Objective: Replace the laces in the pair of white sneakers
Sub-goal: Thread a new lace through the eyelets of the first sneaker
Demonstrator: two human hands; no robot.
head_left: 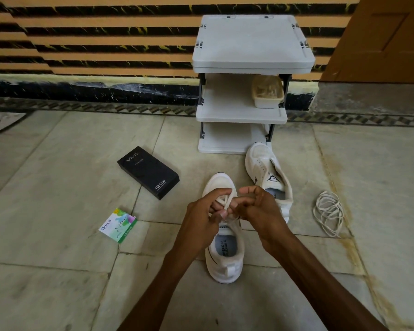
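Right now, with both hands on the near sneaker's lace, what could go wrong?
The left hand and right hand crowd the lace over the near sneaker, hiding its eyelets: one may get skipped or the lace twisted.
The loose lace lies in a tangled heap on the floor and may knot when lifted.

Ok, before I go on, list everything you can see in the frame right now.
near sneaker: one, white, floor centre, under the hands
far sneaker: one, white, floor at the rack's foot
lace: one, cream, above the near sneaker, between the hands
loose lace bundle: one, cream, floor to the right
box: one, black, floor left of the sneakers
packet: one, white and green, floor, nearer than the box
rack: one, light grey, three shelves, by the wall
container: one, cream, middle shelf, right side
mat: one, dark, left edge
left hand: one, pinches the lace
right hand: one, pinches the lace
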